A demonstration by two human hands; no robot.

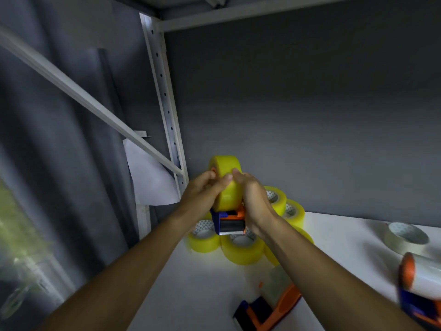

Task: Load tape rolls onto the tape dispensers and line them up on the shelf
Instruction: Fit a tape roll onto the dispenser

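Observation:
A yellow tape roll (225, 170) sits on an orange and blue tape dispenser (226, 219), both held up above the white shelf (202, 290). My left hand (202, 191) grips the roll from the left, thumb at its orange hub. My right hand (254, 199) grips the roll and the dispenser's right side. Behind and below them several yellow tape rolls (242, 249) lie clustered on the shelf, partly hidden by my hands.
A dispenser (269, 306) lies on the shelf near the front. At the right edge stands another orange and blue dispenser (417, 285) loaded with a clear roll. A whitish roll (405, 237) lies flat behind it. A perforated shelf post (164, 101) rises at the left.

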